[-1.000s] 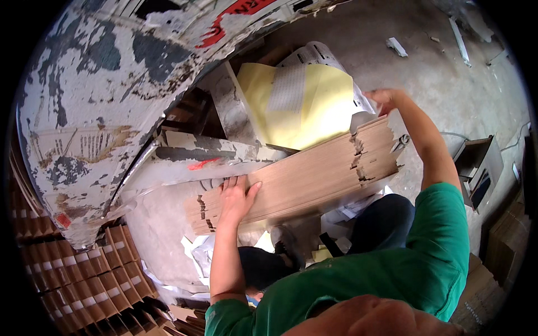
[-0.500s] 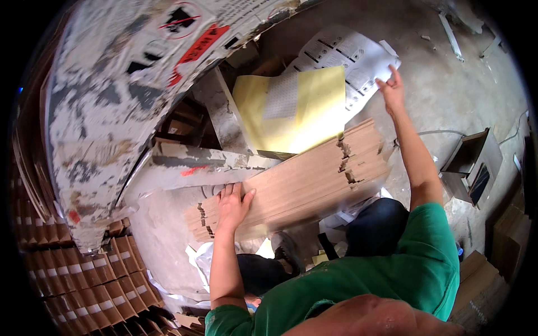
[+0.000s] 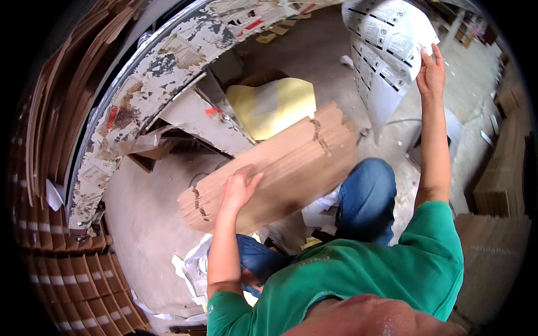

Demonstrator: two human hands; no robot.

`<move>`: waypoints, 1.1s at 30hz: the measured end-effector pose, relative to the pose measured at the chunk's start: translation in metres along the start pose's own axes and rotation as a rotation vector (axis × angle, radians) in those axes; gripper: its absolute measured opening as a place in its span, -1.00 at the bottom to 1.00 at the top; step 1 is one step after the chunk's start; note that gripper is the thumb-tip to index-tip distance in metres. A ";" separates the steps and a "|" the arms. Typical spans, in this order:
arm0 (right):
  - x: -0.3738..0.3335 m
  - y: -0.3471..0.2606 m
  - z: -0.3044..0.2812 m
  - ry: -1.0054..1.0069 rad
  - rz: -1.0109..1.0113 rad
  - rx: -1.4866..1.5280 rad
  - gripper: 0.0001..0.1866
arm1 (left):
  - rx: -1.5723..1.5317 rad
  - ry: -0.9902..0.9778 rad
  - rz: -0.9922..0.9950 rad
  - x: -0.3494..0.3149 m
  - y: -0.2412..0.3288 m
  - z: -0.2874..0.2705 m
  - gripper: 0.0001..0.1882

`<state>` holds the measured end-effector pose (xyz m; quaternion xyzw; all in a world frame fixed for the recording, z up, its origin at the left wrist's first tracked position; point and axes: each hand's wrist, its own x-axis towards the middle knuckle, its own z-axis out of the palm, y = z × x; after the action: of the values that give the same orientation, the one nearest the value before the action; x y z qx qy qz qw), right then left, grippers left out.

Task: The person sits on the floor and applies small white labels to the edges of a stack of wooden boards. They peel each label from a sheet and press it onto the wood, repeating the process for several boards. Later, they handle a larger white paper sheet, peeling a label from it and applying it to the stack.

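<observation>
Head view: left hand [image 3: 238,189] lies open, fingers spread, on the long stack of flat brown cardboard pieces [image 3: 286,168], with a rectangular yellow sheet [image 3: 294,106] just past it. Further right, a curled white printed sheet [image 3: 384,53] hangs up, its edge pinched by the right hand [image 3: 431,73]. I'd keep that palm steady and not yank the paper.

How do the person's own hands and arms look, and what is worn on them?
Both the left hand and the right hand are bare, without gloves. The forearms are uncovered too, with no watch or bracelet visible. Short green sleeves cover the upper arms.
</observation>
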<state>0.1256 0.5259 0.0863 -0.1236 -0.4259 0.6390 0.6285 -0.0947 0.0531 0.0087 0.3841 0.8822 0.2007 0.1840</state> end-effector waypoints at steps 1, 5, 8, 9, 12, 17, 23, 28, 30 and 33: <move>-0.007 -0.025 -0.004 0.018 0.073 -0.012 -0.48 | -0.119 0.014 0.080 -0.004 0.010 0.004 -0.48; -0.041 -0.079 -0.023 -0.228 0.085 -0.446 -0.52 | -0.739 -0.140 0.283 -0.005 0.056 0.032 -0.40; -0.114 -0.115 0.021 -0.390 0.262 -0.376 -0.52 | -1.056 -0.023 0.335 0.001 0.085 0.038 -0.25; -0.136 -0.121 0.036 -0.469 0.150 -0.446 -0.52 | -1.131 0.030 0.316 0.007 0.088 0.036 -0.21; -0.188 -0.140 0.063 -0.612 0.348 -0.319 -0.55 | -1.388 0.110 0.271 0.008 0.082 0.035 -0.22; -0.200 -0.152 0.082 -0.734 0.540 -0.210 -0.42 | -1.638 0.068 0.333 -0.019 0.065 0.028 -0.46; -0.185 -0.124 0.099 -0.907 0.630 -0.186 -0.38 | -1.481 0.388 0.291 -0.090 0.050 0.000 -0.62; -0.226 -0.066 0.115 -1.012 0.534 -0.561 -0.57 | -1.398 0.506 0.124 -0.143 0.035 -0.002 -0.63; -0.240 -0.038 0.110 -1.008 0.557 -0.558 -0.64 | -1.398 0.538 0.064 -0.156 0.025 0.001 -0.70; -0.248 -0.001 0.091 -1.017 0.714 -0.473 -0.64 | -1.525 0.529 -0.074 -0.168 0.014 0.003 -0.77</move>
<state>0.1078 0.2653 0.0485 -0.0748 -0.7309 0.6761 0.0552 0.0220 -0.0634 0.0421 0.0632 0.5289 0.8254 0.1870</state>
